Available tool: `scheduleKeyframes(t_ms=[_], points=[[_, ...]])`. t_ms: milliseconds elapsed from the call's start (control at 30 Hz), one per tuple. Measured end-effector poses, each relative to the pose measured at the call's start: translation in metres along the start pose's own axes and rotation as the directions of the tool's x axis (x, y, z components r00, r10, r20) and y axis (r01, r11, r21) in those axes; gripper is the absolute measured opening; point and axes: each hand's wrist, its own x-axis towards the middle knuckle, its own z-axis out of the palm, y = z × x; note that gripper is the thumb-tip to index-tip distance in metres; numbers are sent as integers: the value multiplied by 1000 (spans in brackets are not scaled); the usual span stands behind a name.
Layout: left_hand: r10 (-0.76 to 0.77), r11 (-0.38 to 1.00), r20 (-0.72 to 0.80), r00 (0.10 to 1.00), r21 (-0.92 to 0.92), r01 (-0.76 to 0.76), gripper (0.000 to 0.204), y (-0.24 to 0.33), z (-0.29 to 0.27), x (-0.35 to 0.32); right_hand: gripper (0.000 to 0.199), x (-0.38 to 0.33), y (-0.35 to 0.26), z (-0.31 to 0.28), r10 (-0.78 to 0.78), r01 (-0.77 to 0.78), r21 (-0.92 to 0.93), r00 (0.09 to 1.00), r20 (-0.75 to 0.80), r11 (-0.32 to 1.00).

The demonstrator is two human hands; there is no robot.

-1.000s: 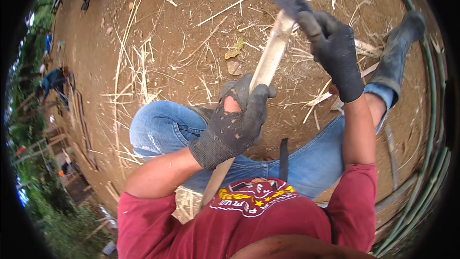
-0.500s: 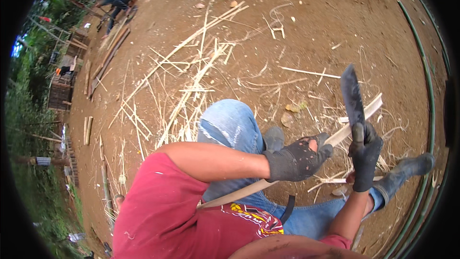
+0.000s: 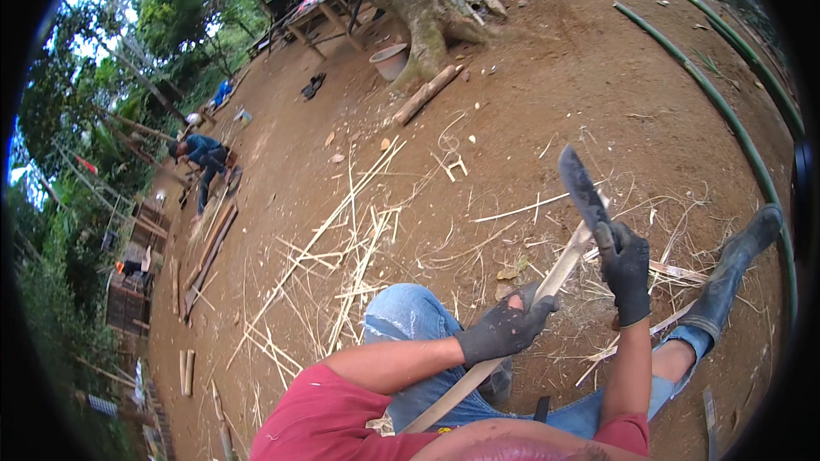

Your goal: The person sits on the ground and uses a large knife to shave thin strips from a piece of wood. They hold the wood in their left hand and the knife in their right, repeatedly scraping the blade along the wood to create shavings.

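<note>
My left hand (image 3: 506,329), in a black glove with a bare fingertip showing, is closed round a long pale strip of split bamboo (image 3: 562,271). The strip slants from my lap up to the right, past my left knee. In my right hand (image 3: 626,271), also black-gloved, is the handle of a machete (image 3: 582,183), which the fingers mostly hide. Its dark blade points up and away to the left, close by the strip's far end. Whether the edge touches the strip I cannot tell.
Pale bamboo slivers (image 3: 363,265) litter the dirt ahead and left. A short log (image 3: 427,96) lies before a tree trunk (image 3: 410,13) and a tub (image 3: 390,61). Long green poles (image 3: 700,81) run along the right. Another person (image 3: 205,158) bends over at far left.
My view has tipped up, bringing the tree and shelter into sight. The machete blade now leans further left, nearer the strip's far end. Both hands keep their hold.
</note>
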Motion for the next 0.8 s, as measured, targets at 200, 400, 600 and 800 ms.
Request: scheduleKeyframes(t_ms=[200,400,600,800], points=[[-24,977,102,995,-210,45,31,9,-3,1,58,-8,-26,-21,-132,159,-257,984,120,953],[6,982,132,991,-190,19,32,24,-6,-7,62,-30,-32,-13,-151,123,-289,986,-76,949],[121,986,317,941,-147,-77,31,44,2,-23,55,-57,-40,-43,31,-66,-98,945,-326,993],[62,997,287,956,-58,-48,31,34,11,-30,53,-101,-22,-30,-66,21,-180,968,-243,983]])
